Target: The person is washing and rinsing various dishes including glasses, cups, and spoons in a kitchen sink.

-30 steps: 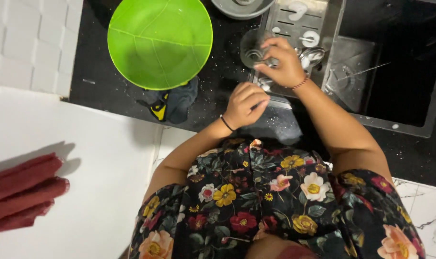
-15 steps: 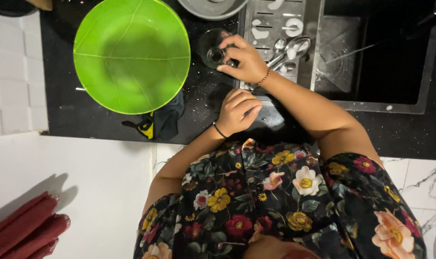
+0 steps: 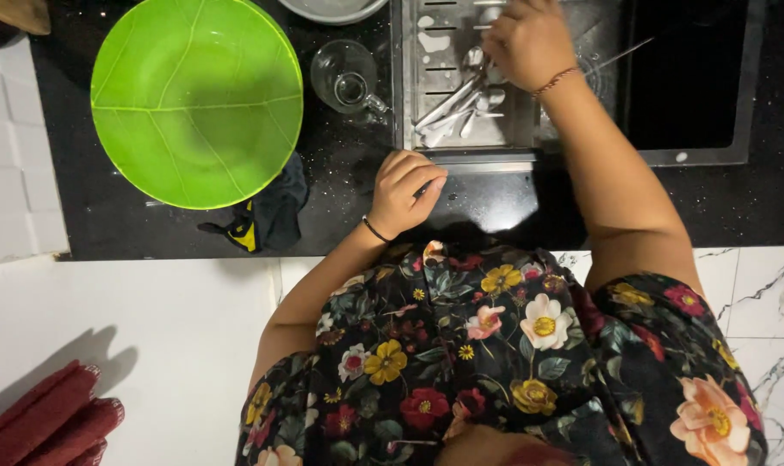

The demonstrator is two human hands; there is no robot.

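My left hand [image 3: 405, 192] rests on the black counter's front edge with its fingers curled in and nothing in it. My right hand [image 3: 528, 39] reaches over the steel sink tray [image 3: 426, 86], palm down, just above several spoons and other cutlery [image 3: 457, 108]. Its fingertips are hidden, so I cannot tell whether it grips anything. A clear glass [image 3: 347, 78] stands alone on the counter to the left of the tray, touched by neither hand.
A large green leaf-shaped bowl [image 3: 197, 99] fills the counter's left part, with a dark cloth [image 3: 271, 211] at its lower right edge. A deep dark sink basin [image 3: 685, 78] lies to the right. A red towel [image 3: 43, 423] lies at the lower left.
My right hand has let go of the glass, which now stands on the counter, and has moved right over the cutlery. My left hand stays at the counter edge.
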